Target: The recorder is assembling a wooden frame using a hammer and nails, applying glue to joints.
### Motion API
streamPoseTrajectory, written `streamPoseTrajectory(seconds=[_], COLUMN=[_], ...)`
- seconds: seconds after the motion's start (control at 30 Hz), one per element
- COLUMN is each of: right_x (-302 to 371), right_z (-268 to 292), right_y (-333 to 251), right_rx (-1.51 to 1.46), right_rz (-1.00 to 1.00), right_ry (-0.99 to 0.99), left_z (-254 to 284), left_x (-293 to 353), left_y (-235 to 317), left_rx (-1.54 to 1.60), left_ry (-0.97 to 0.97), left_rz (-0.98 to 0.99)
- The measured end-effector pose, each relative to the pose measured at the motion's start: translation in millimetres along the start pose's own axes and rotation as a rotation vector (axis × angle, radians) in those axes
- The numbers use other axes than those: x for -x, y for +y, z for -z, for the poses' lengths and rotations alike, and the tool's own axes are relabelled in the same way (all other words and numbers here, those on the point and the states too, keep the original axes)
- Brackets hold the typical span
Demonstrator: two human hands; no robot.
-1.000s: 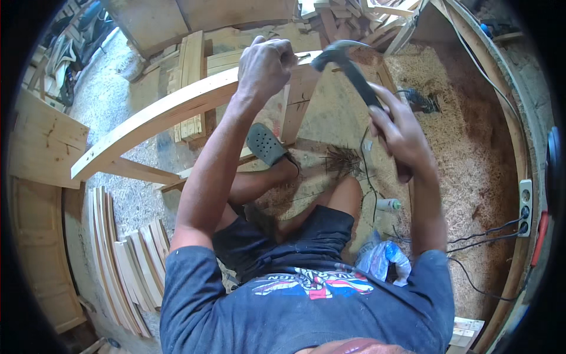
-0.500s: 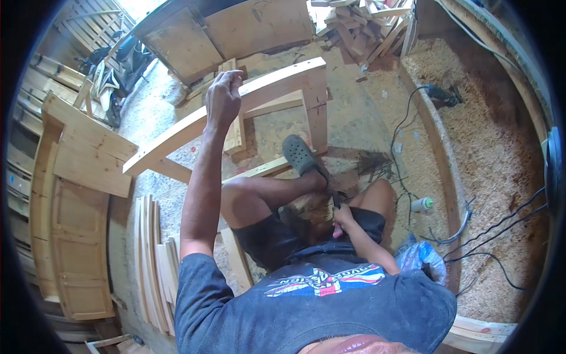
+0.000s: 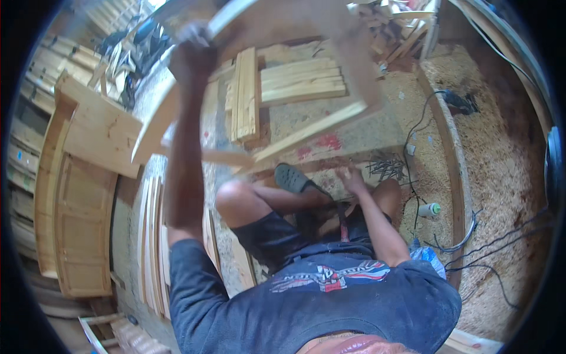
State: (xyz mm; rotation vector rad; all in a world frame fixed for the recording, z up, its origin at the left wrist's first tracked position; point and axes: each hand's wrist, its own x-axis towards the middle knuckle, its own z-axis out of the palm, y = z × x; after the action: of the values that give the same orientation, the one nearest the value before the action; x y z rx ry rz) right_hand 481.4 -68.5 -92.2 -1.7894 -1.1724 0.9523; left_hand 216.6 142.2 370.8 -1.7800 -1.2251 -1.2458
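My left hand (image 3: 194,52), smeared by motion, is raised at the far left with its fingers closed on the rail of a pale wooden frame (image 3: 158,125). The frame is tilted up off the floor, and its far part is blurred. Its lower bar (image 3: 312,131) runs toward the right, beyond my foot in a grey clog (image 3: 292,177). My right hand (image 3: 352,180) is lifted above my right knee, empty, with its fingers apart. A dark tool with a reddish handle (image 3: 344,229), its kind unclear, rests between my legs.
Stacked boards (image 3: 303,81) lie beyond the frame. Long wooden strips (image 3: 152,236) and a panelled wooden piece (image 3: 85,230) are on the left. To the right are a bottle (image 3: 428,209), a pile of nails or thin sticks (image 3: 386,169), cables and a beam (image 3: 451,147) edging wood shavings.
The frame has been raised and tilted by my left hand, uncovering the stacked boards. My right hand has let go of the dark tool and moved up and forward.
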Motion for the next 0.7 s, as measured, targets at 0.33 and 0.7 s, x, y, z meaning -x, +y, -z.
streamPoseTrajectory(seconds=[0.33,0.7], right_x=[-102.9,-46.5], right_z=[168.0,95.0], right_y=[-265.0,-469.6], right_rx=[-0.108,0.428], right_rz=[0.616,1.276], right_ry=[0.847,0.652], left_z=[96.1,-65.6], left_x=[-24.1,410.9], left_y=[-171.5,-237.5], left_rx=[1.129,1.16], left_ry=[0.36,-0.261], left_rz=[0.666,1.704])
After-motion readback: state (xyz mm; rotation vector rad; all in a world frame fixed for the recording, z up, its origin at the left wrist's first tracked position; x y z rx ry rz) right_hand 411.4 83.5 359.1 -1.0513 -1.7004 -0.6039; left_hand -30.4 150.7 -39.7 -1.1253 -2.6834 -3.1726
